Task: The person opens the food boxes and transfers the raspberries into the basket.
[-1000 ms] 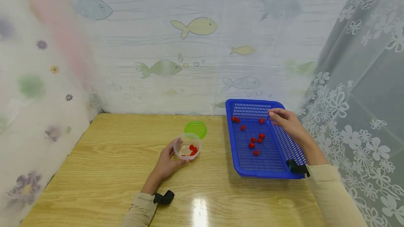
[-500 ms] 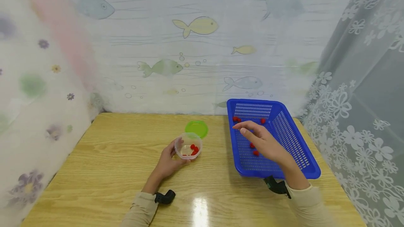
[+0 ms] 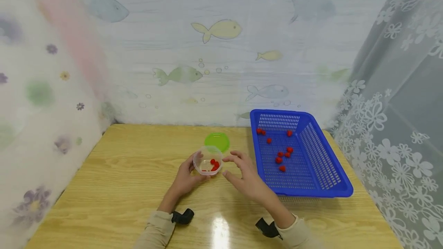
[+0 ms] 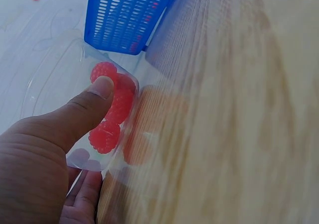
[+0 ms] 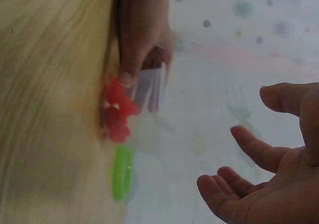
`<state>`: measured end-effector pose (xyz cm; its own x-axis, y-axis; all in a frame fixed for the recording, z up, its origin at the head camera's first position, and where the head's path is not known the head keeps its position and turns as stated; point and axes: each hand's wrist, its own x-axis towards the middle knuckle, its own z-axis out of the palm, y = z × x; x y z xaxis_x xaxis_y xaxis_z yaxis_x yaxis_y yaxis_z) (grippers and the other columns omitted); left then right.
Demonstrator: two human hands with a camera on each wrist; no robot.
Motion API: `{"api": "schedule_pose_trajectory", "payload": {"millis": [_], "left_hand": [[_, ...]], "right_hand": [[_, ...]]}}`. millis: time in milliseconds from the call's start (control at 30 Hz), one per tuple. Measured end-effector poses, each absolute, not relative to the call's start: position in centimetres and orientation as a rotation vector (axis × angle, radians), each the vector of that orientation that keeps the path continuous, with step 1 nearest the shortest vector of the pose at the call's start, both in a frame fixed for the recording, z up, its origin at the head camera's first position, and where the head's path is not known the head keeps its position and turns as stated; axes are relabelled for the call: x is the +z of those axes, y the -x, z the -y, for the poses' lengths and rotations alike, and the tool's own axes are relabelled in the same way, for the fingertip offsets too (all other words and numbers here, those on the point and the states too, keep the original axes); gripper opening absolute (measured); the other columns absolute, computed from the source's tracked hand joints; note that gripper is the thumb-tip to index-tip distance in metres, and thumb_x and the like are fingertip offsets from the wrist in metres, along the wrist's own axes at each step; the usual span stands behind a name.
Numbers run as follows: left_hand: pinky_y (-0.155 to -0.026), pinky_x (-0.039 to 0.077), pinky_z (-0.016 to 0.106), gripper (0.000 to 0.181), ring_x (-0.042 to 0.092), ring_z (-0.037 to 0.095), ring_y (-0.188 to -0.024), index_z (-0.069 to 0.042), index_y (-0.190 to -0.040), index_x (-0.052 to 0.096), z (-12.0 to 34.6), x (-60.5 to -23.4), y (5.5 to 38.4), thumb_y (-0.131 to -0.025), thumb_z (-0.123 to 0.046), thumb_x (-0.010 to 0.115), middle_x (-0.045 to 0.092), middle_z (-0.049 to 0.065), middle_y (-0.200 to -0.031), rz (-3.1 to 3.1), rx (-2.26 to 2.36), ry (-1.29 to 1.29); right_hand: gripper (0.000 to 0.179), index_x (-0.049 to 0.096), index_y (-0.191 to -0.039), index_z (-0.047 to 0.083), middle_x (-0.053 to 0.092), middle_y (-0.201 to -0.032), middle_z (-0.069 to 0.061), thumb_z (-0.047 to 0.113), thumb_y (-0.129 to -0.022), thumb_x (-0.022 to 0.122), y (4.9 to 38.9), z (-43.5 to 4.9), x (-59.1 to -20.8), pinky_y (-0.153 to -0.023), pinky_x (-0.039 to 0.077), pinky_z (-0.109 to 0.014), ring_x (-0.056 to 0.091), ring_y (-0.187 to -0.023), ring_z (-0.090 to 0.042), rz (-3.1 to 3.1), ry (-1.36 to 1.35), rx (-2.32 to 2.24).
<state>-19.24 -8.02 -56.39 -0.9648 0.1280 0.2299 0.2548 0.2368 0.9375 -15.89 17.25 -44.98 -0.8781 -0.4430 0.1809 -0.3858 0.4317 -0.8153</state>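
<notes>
My left hand point(image 3: 188, 178) grips a small clear plastic container point(image 3: 199, 166) from its left side, thumb along the near wall. Several red raspberries point(image 4: 104, 137) lie at the bottom of the container, seen through its wall beside the thumb in the left wrist view. To the container's right, my right hand point(image 3: 247, 178) hovers with fingers and thumb spread towards the rim. Nothing is between those fingers point(image 5: 259, 152) in the right wrist view. A green lid point(image 3: 217, 141) lies on the table just behind the container.
At the right stands a blue perforated plastic basket point(image 3: 257, 160) with several raspberries point(image 3: 278, 160) scattered over its floor. The wooden table point(image 3: 131, 156) reaches back to a fish-patterned curtain point(image 3: 173, 99). Lace fabric point(image 3: 387, 153) hangs along the right side.
My right hand has swung left from above the basket to beside the container, its fingers spreading wider. The left hand and the container have stayed in place.
</notes>
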Motion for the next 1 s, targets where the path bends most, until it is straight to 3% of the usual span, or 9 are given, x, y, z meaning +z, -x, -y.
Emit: {"api": "schedule_pose_trajectory", "payload": {"millis": [133,367,500,567,633,667,767,867,1000], "left_hand": [[-0.112,0.044,0.050,0.093,0.049,0.038,-0.138,-0.003,-0.156,0.038,7.9,-56.7,19.2,-0.078,-0.006,0.088,0.049,0.023,-0.150,2.366,-1.843,0.395],[-0.109,0.048,0.038,0.089,0.050,0.039,-0.137,-0.002,-0.156,0.037,8.1,-56.9,19.3,-0.081,-0.006,0.085,0.050,0.023,-0.150,2.389,-1.800,0.404],[-0.110,0.048,0.040,0.089,0.050,0.039,-0.138,-0.002,-0.156,0.038,8.1,-56.9,19.2,-0.081,-0.003,0.085,0.050,0.023,-0.150,2.378,-1.821,0.387],[-0.111,0.046,0.044,0.089,0.049,0.038,-0.139,-0.004,-0.156,0.038,8.1,-56.8,19.1,-0.081,-0.005,0.086,0.050,0.022,-0.150,2.376,-1.830,0.382],[-0.112,0.044,0.048,0.090,0.047,0.038,-0.140,-0.005,-0.156,0.038,8.1,-56.8,19.1,-0.080,-0.007,0.087,0.050,0.021,-0.150,2.374,-1.838,0.382],[-0.113,0.043,0.049,0.090,0.047,0.037,-0.141,-0.006,-0.156,0.039,8.0,-56.8,19.1,-0.080,-0.007,0.087,0.050,0.021,-0.150,2.371,-1.843,0.381],[-0.113,0.042,0.052,0.091,0.045,0.038,-0.142,-0.006,-0.157,0.038,8.1,-56.8,19.2,-0.080,-0.005,0.087,0.049,0.022,-0.151,2.362,-1.849,0.396],[-0.113,0.041,0.053,0.091,0.046,0.039,-0.141,-0.006,-0.157,0.037,8.1,-56.6,19.2,-0.080,-0.003,0.086,0.048,0.023,-0.151,2.352,-1.866,0.399],[-0.114,0.040,0.052,0.090,0.047,0.038,-0.141,-0.005,-0.157,0.037,8.1,-56.6,19.2,-0.081,-0.003,0.086,0.048,0.024,-0.152,2.347,-1.893,0.392]], "right_hand": [[0.036,0.062,-0.132,0.006,0.036,-0.155,-0.025,0.016,-0.098,0.068,16.4,-15.3,-47.0,-0.113,0.035,-0.067,0.027,-0.146,-0.044,-2.659,0.751,-1.416],[0.044,0.057,-0.136,-0.005,0.035,-0.153,-0.029,0.016,-0.098,0.067,18.7,-12.8,-49.4,-0.113,0.037,-0.065,0.030,-0.145,-0.046,-2.700,0.728,-1.382],[0.045,0.056,-0.134,-0.012,0.040,-0.148,-0.033,0.015,-0.099,0.064,20.4,-11.4,-50.4,-0.112,0.041,-0.060,0.041,-0.140,-0.047,-2.713,0.705,-1.306],[0.043,0.058,-0.130,-0.014,0.048,-0.139,-0.032,0.016,-0.099,0.062,21.1,-10.8,-50.7,-0.107,0.048,-0.053,0.053,-0.128,-0.043,-2.749,0.684,-1.213],[0.036,0.063,-0.117,-0.015,0.059,-0.119,-0.028,0.015,-0.097,0.063,21.8,-10.3,-50.7,-0.087,0.057,-0.043,0.062,-0.103,-0.035,-2.777,0.674,-1.130],[0.030,0.066,-0.106,-0.014,0.062,-0.103,-0.023,0.015,-0.096,0.063,22.1,-10.1,-50.6,-0.074,0.056,-0.037,0.061,-0.088,-0.028,-2.791,0.668,-1.081],[0.023,0.064,-0.072,-0.003,0.050,-0.063,-0.006,0.009,-0.090,0.068,23.0,-9.5,-50.1,-0.049,0.035,-0.025,0.043,-0.057,-0.016,-2.810,0.649,-0.977],[0.030,0.056,-0.057,0.007,0.040,-0.052,0.004,0.002,-0.083,0.072,23.7,-9.1,-49.6,-0.045,0.027,-0.022,0.035,-0.050,-0.011,-2.819,0.619,-0.896],[0.024,0.063,-0.058,0.008,0.053,-0.057,0.004,-0.004,-0.076,0.074,24.2,-8.9,-49.5,-0.049,0.036,-0.022,0.045,-0.056,-0.012,-2.837,0.585,-0.873]]}}
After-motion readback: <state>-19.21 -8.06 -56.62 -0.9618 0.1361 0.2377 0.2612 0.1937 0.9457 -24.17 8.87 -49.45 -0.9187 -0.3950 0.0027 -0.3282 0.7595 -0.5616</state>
